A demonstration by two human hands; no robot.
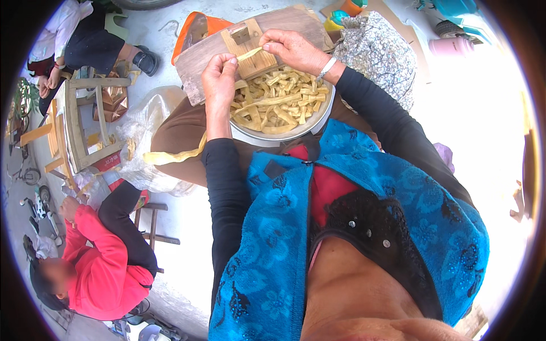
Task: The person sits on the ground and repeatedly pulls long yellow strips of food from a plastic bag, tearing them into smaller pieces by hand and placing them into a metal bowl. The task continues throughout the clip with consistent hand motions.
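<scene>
A yellowish flat strip (pixel 251 54) is stretched between my two hands. My left hand (pixel 219 81) pinches one end between thumb and fingers; my right hand (pixel 294 49) pinches the other. Both are above a wooden board (pixel 196 59) with a smaller wooden piece (pixel 258 62) on it that has a metal-looking part. Below them, a round metal basin (pixel 275 137) in my lap holds many knotted yellowish pieces (pixel 298 91) and some longer loose strips. Another long strip (pixel 175 157) hangs beside my left wrist and lies across my thigh; whether it joins the held one is hidden.
An orange container (pixel 187 34) stands behind the board. Clear plastic bags (pixel 149 123) and a wooden frame (pixel 100 111) are at the left. A patterned cloth bundle (pixel 377 55) lies at the right. One person in red (pixel 106 264) and another in dark clothes (pixel 91 47) sit at the left.
</scene>
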